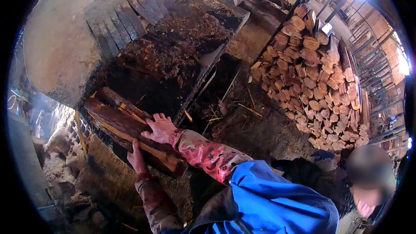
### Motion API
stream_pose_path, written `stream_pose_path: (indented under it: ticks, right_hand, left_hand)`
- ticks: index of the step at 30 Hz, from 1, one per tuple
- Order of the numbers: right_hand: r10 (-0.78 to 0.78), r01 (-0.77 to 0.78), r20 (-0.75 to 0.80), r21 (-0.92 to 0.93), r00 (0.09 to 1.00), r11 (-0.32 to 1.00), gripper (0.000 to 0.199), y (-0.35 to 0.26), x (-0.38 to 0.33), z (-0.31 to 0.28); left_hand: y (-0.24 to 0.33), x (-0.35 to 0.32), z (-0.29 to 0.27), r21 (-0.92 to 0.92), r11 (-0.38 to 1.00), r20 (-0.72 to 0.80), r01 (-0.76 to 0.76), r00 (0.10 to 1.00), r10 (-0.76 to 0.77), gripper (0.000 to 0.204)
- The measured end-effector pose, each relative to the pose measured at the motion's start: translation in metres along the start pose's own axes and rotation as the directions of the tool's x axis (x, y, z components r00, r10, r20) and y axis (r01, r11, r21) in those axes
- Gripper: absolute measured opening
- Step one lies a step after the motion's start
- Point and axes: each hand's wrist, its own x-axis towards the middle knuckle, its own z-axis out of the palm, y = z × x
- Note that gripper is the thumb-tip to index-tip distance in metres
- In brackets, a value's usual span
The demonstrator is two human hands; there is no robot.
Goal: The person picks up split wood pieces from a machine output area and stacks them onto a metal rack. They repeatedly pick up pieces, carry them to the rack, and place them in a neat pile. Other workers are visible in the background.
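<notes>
Head view showed the right hand (159, 129) spread flat on a log (130, 132) at the desk's (208, 60) near-left corner, the left hand (137, 158) pressed open against its near side. Firewood (316, 73) was stacked well right.

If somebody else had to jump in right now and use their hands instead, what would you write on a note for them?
Left hand: pressed against the near underside of the log, fingers open, steadying it.
Right hand: flat on top of the same log, palm down.
The log lies at the near edge of the dark, bark-strewn table, with another log right behind it.
Done: a tall pile of split firewood stands to the right.
Left: this log is still whole and still at the table's edge.
Another person is crouched low on the right, so mind them.
</notes>
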Motion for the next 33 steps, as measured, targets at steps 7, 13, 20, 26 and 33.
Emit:
stream_pose_path:
  ticks: [7,13,20,26,33]
  right_hand:
    - [-0.063,0.064,-0.016,0.044,0.998,0.997,0.059,0.010,-0.027,-0.002]
    - [-0.114,0.117,-0.044,0.086,0.993,0.989,0.061,0.025,-0.078,-0.003]
    - [-0.166,0.180,-0.150,0.088,0.975,0.980,0.055,0.025,-0.058,0.000]
    - [-0.103,0.106,-0.028,0.136,0.994,0.985,0.057,0.012,-0.030,-0.017]
    - [-0.115,0.135,-0.125,0.161,0.985,0.978,0.057,0.018,-0.025,0.001]
  left_hand:
    - [-0.005,-0.025,-0.002,0.034,0.990,-0.055,0.137,0.989,-0.135,0.057]
    - [-0.029,-0.086,0.007,-0.096,0.990,-0.010,0.101,0.995,-0.102,0.047]
    - [-0.007,-0.078,0.018,-0.060,0.996,-0.060,0.071,0.995,-0.074,0.043]
    - [0.027,-0.056,0.027,0.098,0.989,-0.136,0.112,0.986,-0.098,0.044]
    - [0.017,-0.028,0.005,0.215,0.974,-0.105,0.068,0.993,-0.046,0.052]
